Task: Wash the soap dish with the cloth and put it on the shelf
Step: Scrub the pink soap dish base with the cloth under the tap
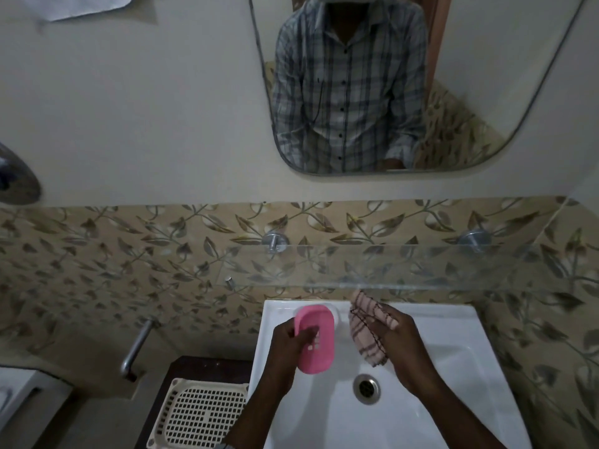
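A pink soap dish [319, 341] with small holes in its floor is held over the left part of the white sink [460, 361]. My left hand [290, 343] grips it at its left edge, fingers curled into the dish. To the right, my right hand [397, 341] holds a pink checked cloth [364, 328] that hangs crumpled over the basin, apart from the dish. A glass shelf [405, 265] on two metal brackets runs along the tiled wall just above the sink.
The drain [366, 388] lies in the basin's middle. A cream perforated basket [201, 414] stands on a dark stand left of the sink. A metal tap pipe [137, 346] sticks out from the wall at left. A mirror [486, 76] hangs above.
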### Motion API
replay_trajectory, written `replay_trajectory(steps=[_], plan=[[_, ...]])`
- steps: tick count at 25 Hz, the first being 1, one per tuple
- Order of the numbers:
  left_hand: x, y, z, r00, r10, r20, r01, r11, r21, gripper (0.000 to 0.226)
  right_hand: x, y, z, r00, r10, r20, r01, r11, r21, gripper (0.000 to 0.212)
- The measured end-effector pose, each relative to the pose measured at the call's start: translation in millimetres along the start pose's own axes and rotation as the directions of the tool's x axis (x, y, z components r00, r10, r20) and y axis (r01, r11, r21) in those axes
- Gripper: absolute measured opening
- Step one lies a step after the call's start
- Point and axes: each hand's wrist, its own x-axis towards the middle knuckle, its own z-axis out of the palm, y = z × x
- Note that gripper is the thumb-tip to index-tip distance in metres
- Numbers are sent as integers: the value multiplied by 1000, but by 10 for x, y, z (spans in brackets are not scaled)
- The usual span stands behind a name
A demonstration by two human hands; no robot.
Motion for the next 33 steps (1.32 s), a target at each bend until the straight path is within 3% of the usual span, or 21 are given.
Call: replay_trajectory(steps=[3,5,6,8,10,13,16,18,22,24,26,28,31,33], plan=[[-78,19,113,989,146,-6,-140,959,246,18,-56,20,320,998,-54,33,57,993,-104,36],[-124,68,178,969,246,-34,-224,926,305,19,-156,21,623,961,-224,164,261,931,-254,38],[-146,97,194,957,286,-49,-254,907,336,22,-179,35,711,940,-286,186,325,916,-236,39],[-178,112,163,947,318,-49,-278,884,375,19,-187,68,780,953,-283,104,294,949,-117,39],[-212,104,127,944,320,-74,-274,891,363,12,-212,90,759,971,-232,57,237,966,-107,46],[-212,120,108,947,307,-96,-260,907,332,11,-254,132,765,945,-313,98,328,913,-244,54],[-261,190,167,951,291,-101,-255,928,271,14,-264,82,772,942,-326,79,336,910,-243,55],[-279,232,211,944,309,-114,-274,929,250,10,-264,104,816,926,-373,63,372,867,-332,53],[-362,228,254,935,308,-174,-297,951,89,12,-277,247,795,997,-54,-49,48,992,-113,37],[-406,191,255,951,265,-160,-260,964,53,12,-286,288,739,994,-10,-106,-2,993,-116,24],[-411,205,228,971,226,-80,-213,966,144,19,-258,307,650,971,-189,-143,132,932,-339,28],[-349,267,206,981,195,2,-184,922,341,31,-236,278,562,937,-343,-65,253,796,-549,35],[-263,419,248,976,217,18,-195,834,516,12,-235,266,633,852,-524,-18,361,610,-705,34],[-224,455,265,964,264,23,-232,801,552,10,-270,295,745,801,-597,-30,405,580,-707,46]])
